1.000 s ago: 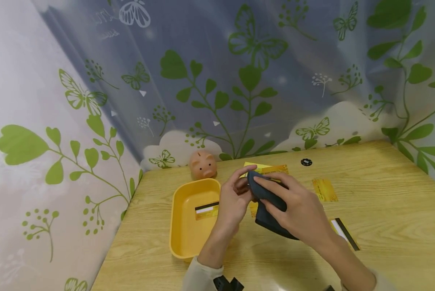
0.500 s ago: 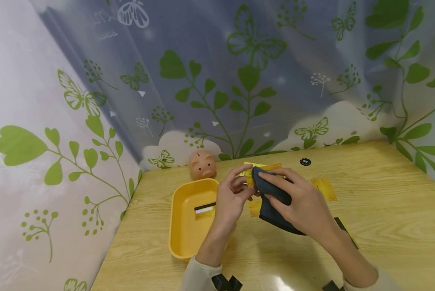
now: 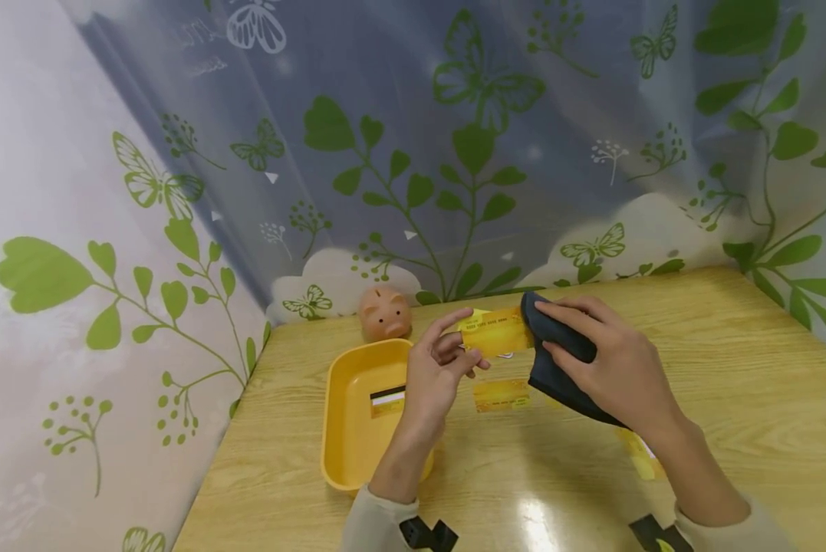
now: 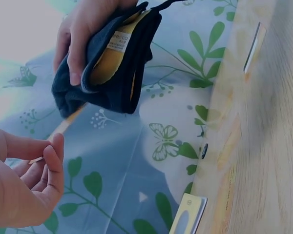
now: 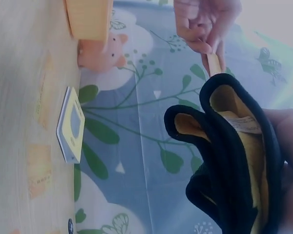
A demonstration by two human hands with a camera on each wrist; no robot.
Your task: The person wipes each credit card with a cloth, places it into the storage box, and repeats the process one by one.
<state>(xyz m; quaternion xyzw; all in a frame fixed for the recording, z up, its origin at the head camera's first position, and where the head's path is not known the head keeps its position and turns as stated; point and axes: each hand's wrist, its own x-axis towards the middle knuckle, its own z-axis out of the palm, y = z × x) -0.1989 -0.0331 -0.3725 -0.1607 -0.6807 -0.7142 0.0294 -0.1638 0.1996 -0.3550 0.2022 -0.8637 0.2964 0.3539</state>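
My left hand pinches the left end of a yellow bank card between thumb and fingers, above the table. My right hand grips a folded dark blue cloth, whose fold lies over the card's right end. In the left wrist view the cloth shows a yellow inner side and a white label, and the card runs from the left fingertips up to it. The right wrist view has the card edge-on, its far end hidden in the cloth.
A yellow bin holds a card, striped side up. Behind it sits an orange piggy bank. More cards lie on the table, one below my hands and one under my right forearm. A flat yellow box stands near the curtain.
My right hand has drawn the cloth rightward along the card, uncovering most of the card's face. My left hand keeps its pinch in nearly the same place.
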